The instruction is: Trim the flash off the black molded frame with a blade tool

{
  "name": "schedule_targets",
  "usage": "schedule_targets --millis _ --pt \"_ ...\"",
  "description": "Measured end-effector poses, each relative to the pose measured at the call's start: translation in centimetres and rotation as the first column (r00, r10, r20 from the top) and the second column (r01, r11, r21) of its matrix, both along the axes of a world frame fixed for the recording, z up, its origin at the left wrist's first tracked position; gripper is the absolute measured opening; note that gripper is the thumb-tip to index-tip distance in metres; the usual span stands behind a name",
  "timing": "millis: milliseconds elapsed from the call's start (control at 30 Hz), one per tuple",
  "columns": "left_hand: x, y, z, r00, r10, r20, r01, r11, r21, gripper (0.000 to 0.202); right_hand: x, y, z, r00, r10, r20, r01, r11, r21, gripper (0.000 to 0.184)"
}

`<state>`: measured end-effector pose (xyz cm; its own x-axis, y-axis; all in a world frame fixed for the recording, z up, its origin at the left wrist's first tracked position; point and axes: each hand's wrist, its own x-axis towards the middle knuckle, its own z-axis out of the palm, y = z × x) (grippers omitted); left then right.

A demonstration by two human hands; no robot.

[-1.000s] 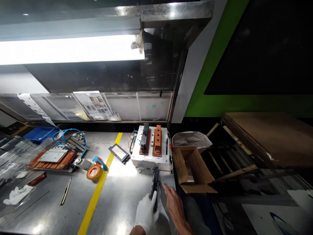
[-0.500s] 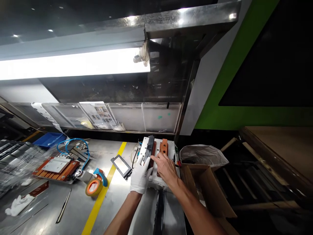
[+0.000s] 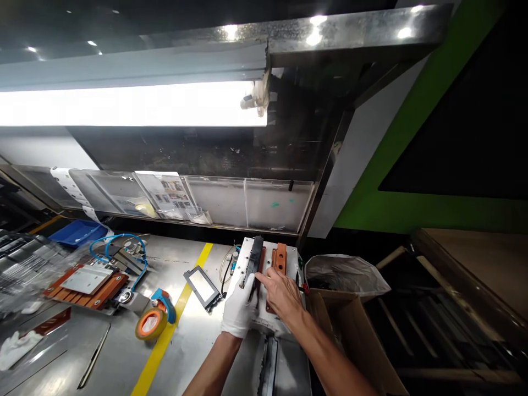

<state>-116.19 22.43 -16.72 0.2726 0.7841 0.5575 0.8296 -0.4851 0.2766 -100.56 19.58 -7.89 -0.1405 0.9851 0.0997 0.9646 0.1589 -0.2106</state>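
Observation:
A white fixture box (image 3: 241,272) stands on the steel bench and carries two orange-brown nests. A long black strip (image 3: 254,256) lies in the left nest; the right nest (image 3: 281,257) holds nothing. My left hand (image 3: 238,311), in a white glove, grips the near end of that strip. My right hand (image 3: 281,294) is bare and rests on the fixture, its index fingertip touching the strip beside the glove. A second black strip (image 3: 269,367) lies flat on the bench just in front of the fixture, between my forearms.
An open cardboard box (image 3: 335,319) and a plastic bag (image 3: 346,270) sit right of the fixture. To the left lie a black framed panel (image 3: 202,286), an orange tape roll (image 3: 149,324), a yellow line (image 3: 163,344), an orange-brown jig (image 3: 88,281) with blue tubing (image 3: 117,240), and a blue tray (image 3: 76,231).
One second ago both hands held a black strip low on the bench. That strip now lies there, and both hands have reached forward onto the strip in the fixture's left nest.

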Motion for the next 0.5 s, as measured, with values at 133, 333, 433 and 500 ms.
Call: schedule_targets --millis 133,333,433,500 --pt "0.4 -0.1 0.3 0.999 0.025 0.023 -0.022 0.995 -0.094 0.036 -0.1 0.3 0.1 1.0 -0.003 0.014 0.003 1.0 -0.004 0.039" --pt "1.2 0.4 1.6 0.997 0.071 0.003 -0.068 0.959 -0.276 0.04 -0.7 0.9 0.0 0.999 -0.047 0.018 0.047 0.999 0.021 0.042" --pt "1.0 0.3 2.7 0.998 0.058 0.008 -0.052 0.944 -0.326 0.043 -0.8 0.8 -0.3 0.997 -0.083 0.002 0.083 0.995 0.052 0.048" --pt "0.7 0.1 3.7 1.0 0.021 0.0 -0.02 0.947 -0.321 0.053 -0.5 0.9 -0.6 0.992 -0.124 -0.015 0.125 0.99 0.072 0.054"
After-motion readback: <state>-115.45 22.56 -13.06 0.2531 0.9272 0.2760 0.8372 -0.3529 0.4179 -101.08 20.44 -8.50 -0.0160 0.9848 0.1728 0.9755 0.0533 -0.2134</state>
